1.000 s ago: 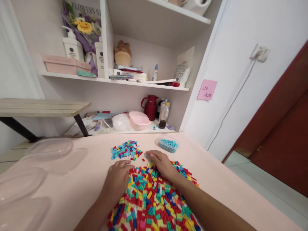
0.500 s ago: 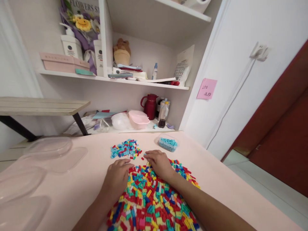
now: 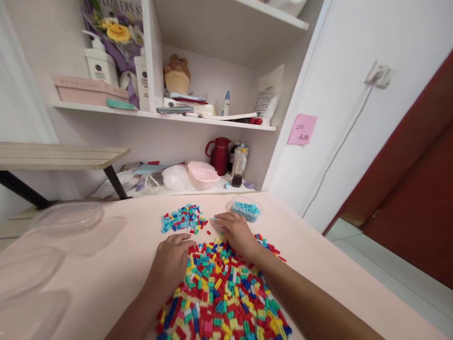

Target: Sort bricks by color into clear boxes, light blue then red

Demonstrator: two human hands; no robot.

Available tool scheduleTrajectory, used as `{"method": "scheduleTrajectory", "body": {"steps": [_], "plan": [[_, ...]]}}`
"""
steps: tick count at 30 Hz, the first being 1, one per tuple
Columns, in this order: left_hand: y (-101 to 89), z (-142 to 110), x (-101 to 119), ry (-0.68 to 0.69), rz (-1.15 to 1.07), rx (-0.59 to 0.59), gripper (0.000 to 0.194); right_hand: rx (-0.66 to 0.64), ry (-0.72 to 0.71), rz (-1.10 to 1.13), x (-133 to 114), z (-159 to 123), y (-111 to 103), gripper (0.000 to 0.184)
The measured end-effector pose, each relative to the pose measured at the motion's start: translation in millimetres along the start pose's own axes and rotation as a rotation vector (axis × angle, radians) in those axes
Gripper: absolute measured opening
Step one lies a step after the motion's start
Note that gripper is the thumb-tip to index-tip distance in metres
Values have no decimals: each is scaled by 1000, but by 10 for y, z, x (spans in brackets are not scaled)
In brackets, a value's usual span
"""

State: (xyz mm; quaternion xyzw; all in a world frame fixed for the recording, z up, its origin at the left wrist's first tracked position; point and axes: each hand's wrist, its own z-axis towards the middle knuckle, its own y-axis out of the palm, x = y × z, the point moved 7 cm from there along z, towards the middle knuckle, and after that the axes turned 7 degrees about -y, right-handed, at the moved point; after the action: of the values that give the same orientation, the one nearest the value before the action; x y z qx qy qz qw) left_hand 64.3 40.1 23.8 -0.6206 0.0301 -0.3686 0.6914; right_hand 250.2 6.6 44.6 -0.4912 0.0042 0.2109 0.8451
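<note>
A wide pile of small multicoloured toy bricks (image 3: 221, 293) covers the near table between my forearms. My left hand (image 3: 171, 257) rests at its left edge, fingers loosely bent and apart, holding nothing visible. Over the far edge of the pile is my right hand (image 3: 239, 233), fingers curled together. A speck of light blue, seemingly a small brick (image 3: 215, 218), shows at its fingertips. Farther off lies a smaller, mostly blue heap of bricks (image 3: 184, 218). Just beyond my right hand stands a clear plastic box (image 3: 253, 218) of light blue bricks. A red brick (image 3: 208, 232) lies between the heaps.
Clear plastic lids and trays (image 3: 95, 236) lie at the left, near a wooden stand (image 3: 63, 157) with black legs. At the back, a shelf holds a pink bowl (image 3: 203, 174), a dark red jug (image 3: 219, 156) and a bottle (image 3: 239, 167). A wall rises at the right.
My right hand has shifted slightly away from me and to the right, towards the clear box, the light blue speck staying at its fingertips. My left hand has hardly moved.
</note>
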Motion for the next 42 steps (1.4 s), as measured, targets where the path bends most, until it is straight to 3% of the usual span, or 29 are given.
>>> {"method": "scheduleTrajectory", "body": {"steps": [6, 11, 15, 19, 23, 27, 32, 37, 42], "plan": [[-2, 8, 1, -2, -8, 8, 44, 187, 116, -120, 293, -19, -372, 46], [5, 8, -12, 1, -20, 15, 43, 212, 262, -192, 601, -115, -497, 41], [-5, 9, -10, 25, -53, 40, 44, 290, 192, -76, 448, -105, -442, 39], [-74, 29, -62, 4, -101, 125, 45, 91, 30, 167, 53, -42, -89, 45], [-88, 38, -154, -72, -63, 200, 44, -165, 40, 180, -165, -64, 200, 62], [8, 26, -127, -77, 43, 147, 47, -303, -40, 114, -269, -65, 250, 66], [89, -4, 24, 60, 39, 1, 48, -387, -119, 126, -337, -56, 251, 61], [10, 24, 23, 69, -54, 9, 45, -239, -155, 257, -364, -6, 143, 31], [-44, 55, -35, 52, -112, 83, 44, -38, -62, 357, -224, 23, 93, 24]]}}
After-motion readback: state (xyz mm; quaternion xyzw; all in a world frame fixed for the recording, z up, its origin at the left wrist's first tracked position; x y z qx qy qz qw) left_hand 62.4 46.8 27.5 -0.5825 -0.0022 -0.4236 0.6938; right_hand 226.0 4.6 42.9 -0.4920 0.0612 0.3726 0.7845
